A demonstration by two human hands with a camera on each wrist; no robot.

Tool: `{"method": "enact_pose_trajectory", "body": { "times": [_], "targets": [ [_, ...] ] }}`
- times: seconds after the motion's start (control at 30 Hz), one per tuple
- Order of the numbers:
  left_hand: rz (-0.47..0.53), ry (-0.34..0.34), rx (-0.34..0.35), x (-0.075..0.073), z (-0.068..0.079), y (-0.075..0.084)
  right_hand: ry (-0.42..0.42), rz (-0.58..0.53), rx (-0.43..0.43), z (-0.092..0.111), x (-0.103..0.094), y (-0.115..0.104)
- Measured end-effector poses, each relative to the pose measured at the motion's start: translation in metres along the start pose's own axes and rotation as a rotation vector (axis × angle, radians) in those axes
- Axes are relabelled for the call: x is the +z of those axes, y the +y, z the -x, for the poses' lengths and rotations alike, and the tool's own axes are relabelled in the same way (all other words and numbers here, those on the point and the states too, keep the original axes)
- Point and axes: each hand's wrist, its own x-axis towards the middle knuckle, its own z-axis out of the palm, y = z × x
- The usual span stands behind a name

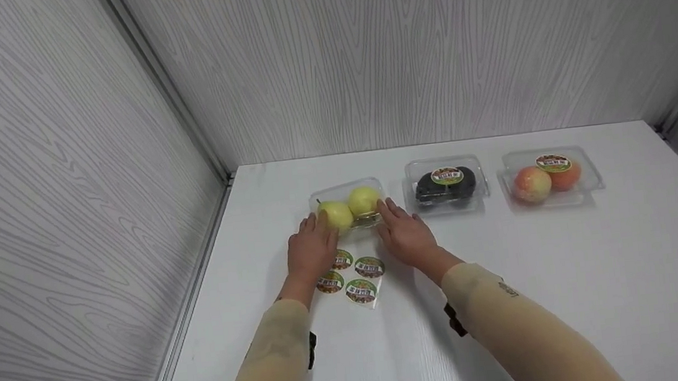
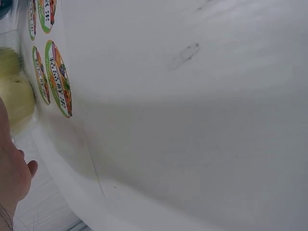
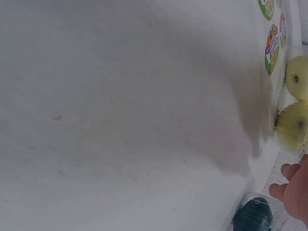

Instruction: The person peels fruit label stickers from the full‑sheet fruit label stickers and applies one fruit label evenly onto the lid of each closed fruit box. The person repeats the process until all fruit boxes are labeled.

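Observation:
A clear plastic box (image 1: 339, 189) holding two yellow-green pears (image 1: 365, 199) lies near the back left of the white table. My left hand (image 1: 310, 254) is at its front left corner, fingers extended beside the nearer pear (image 1: 336, 217). On the other side, the extended fingers of my right hand (image 1: 407, 237) reach the box's right edge. Between my wrists lies a sheet (image 1: 376, 302) with several oval fruit stickers (image 1: 361, 291), partly covered by my left hand. In the right wrist view, my right hand (image 3: 296, 192) shows beside the box at the lower right.
Right of the pears stands a clear box (image 1: 412, 174) with dark fruit (image 1: 446, 187) and an oval sticker on top. Farther right, another stickered box (image 1: 593, 178) holds a peach-like fruit (image 1: 531, 184) and an orange one (image 1: 566, 176). Grey wood-grain panels (image 1: 363, 57) border the table.

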Motion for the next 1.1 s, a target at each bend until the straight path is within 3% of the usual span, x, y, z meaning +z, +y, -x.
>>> {"method": "enact_pose_trajectory", "body": {
  "times": [0.37,0.77,1.1],
  "targets": [
    [-0.013,-0.061,-0.038,-0.001,0.013,0.012,0.011,0.003,-0.015,0.021,-0.004,0.005],
    [-0.012,-0.007,0.033,-0.003,0.028,0.023,0.049,-0.032,-0.007,0.044,-0.006,0.011],
    [0.003,-0.034,0.036,-0.001,0.043,0.032,0.064,-0.033,0.012,0.063,-0.005,0.014]
  ]
}}
